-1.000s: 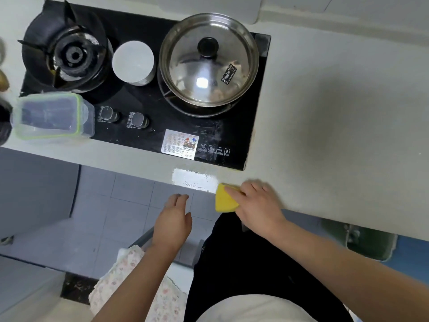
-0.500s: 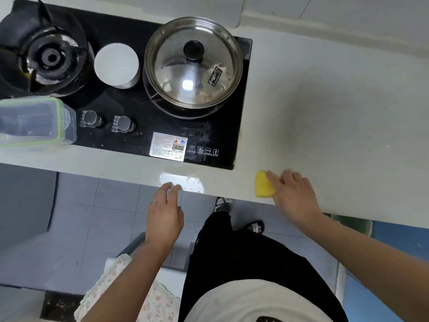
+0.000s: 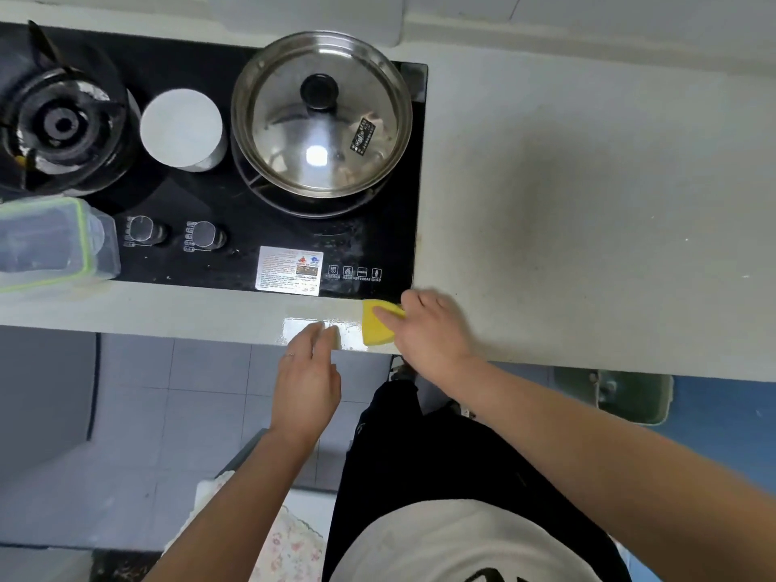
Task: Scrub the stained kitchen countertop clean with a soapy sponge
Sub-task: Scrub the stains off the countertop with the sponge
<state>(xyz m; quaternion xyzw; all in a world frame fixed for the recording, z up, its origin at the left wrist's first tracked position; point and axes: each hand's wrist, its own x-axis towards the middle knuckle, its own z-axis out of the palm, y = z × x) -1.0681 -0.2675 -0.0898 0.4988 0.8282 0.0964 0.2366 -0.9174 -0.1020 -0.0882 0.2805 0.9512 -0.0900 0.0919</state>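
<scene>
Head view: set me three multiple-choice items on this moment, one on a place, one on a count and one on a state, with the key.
1. The yellow sponge lies:
A. on the countertop at the near right corner of the hob
B. on the hob's glass
C. left of the hob

2. The knobs on the hob's front number:
A. one
B. two
C. four

3. The left hand:
A. grips the sponge
B. turns a knob
C. rests straight fingers on the countertop's front edge

Key:
1 A: the right hand holds the sponge on the front strip, just off the hob's corner.
2 B: two round knobs sit side by side left of the label.
3 C: its fingertips lie on the wet patch, apart from the sponge.
</scene>
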